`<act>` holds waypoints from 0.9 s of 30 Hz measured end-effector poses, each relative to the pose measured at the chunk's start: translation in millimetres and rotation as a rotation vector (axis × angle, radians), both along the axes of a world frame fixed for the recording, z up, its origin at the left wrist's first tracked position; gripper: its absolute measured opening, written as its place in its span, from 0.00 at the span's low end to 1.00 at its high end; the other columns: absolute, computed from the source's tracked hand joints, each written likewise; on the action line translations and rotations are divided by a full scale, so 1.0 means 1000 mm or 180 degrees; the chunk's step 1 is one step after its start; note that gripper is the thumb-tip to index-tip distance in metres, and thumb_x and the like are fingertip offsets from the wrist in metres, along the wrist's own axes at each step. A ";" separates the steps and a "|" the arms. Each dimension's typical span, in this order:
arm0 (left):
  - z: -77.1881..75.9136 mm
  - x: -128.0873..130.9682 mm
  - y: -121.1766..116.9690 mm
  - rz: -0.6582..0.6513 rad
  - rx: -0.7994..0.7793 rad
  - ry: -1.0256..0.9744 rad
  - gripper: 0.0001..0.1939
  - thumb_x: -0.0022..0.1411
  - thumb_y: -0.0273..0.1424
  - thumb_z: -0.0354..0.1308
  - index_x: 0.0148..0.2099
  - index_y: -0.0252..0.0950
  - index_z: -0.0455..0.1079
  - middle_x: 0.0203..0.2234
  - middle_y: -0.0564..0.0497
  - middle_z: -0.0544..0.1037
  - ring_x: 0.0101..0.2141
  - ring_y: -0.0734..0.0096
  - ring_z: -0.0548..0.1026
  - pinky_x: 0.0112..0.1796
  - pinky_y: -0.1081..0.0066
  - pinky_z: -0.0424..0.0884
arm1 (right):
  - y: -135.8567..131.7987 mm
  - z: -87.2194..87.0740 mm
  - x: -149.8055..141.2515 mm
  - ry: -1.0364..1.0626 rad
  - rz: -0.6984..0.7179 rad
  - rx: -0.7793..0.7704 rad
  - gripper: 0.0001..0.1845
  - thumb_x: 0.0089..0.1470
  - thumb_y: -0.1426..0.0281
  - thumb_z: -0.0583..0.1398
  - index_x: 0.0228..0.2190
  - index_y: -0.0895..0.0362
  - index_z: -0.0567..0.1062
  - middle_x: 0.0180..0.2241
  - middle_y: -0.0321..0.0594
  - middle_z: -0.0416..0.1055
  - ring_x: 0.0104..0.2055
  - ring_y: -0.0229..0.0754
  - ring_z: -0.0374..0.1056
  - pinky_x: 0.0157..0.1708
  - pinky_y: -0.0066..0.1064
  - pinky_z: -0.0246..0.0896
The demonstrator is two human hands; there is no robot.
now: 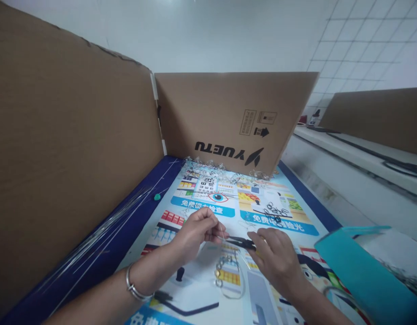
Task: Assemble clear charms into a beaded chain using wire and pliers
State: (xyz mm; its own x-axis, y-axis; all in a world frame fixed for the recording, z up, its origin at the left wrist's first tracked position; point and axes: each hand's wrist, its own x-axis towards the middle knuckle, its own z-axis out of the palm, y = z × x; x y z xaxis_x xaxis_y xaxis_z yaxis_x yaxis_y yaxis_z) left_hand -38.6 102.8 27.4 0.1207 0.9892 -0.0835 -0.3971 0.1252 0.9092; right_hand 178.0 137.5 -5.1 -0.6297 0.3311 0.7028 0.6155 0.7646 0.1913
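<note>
My left hand (199, 231) is closed in a pinch around a thin wire (223, 231), which sticks up between the fingertips. In my right hand (275, 253) is a pair of dark pliers (241, 243), its jaws pointing left at the wire beside my left fingertips. Whether the jaws touch the wire is too small to tell. Just below the pliers lies a loop of thin wire (238, 295) with several small shiny rings (219, 273) along its left side. A dark bent tool (191, 310) rests on the mat near my left wrist.
Long straight wires (113, 221) lie along the left edge. Black wire loops (275, 211) sit on the printed mat (201, 253). Clear wire pieces (208, 164) line the back. Cardboard panels (229, 113) stand behind and left. A teal box (367, 271) stands at right.
</note>
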 end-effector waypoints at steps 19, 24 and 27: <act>-0.007 0.004 0.000 -0.0073 -0.0447 -0.0068 0.09 0.51 0.33 0.55 0.27 0.34 0.58 0.24 0.50 0.72 0.25 0.71 0.73 0.24 0.75 0.68 | -0.005 0.001 0.003 -0.0340 -0.0004 0.0532 0.10 0.50 0.74 0.57 0.37 0.56 0.70 0.34 0.44 0.67 0.38 0.45 0.60 0.38 0.39 0.54; -0.006 0.005 -0.001 -0.0084 -0.0470 -0.0071 0.09 0.51 0.32 0.55 0.27 0.34 0.58 0.23 0.50 0.72 0.24 0.72 0.73 0.24 0.73 0.68 | -0.006 0.004 0.003 -0.0402 -0.0010 0.0473 0.09 0.51 0.75 0.56 0.37 0.56 0.70 0.33 0.44 0.67 0.37 0.45 0.62 0.36 0.38 0.54; -0.007 0.004 -0.001 -0.0070 -0.0450 -0.0018 0.08 0.51 0.32 0.55 0.27 0.34 0.58 0.23 0.50 0.73 0.23 0.72 0.72 0.24 0.73 0.68 | -0.007 0.004 0.003 -0.0432 0.0021 0.0449 0.09 0.50 0.75 0.56 0.37 0.57 0.71 0.33 0.44 0.67 0.37 0.45 0.62 0.36 0.38 0.54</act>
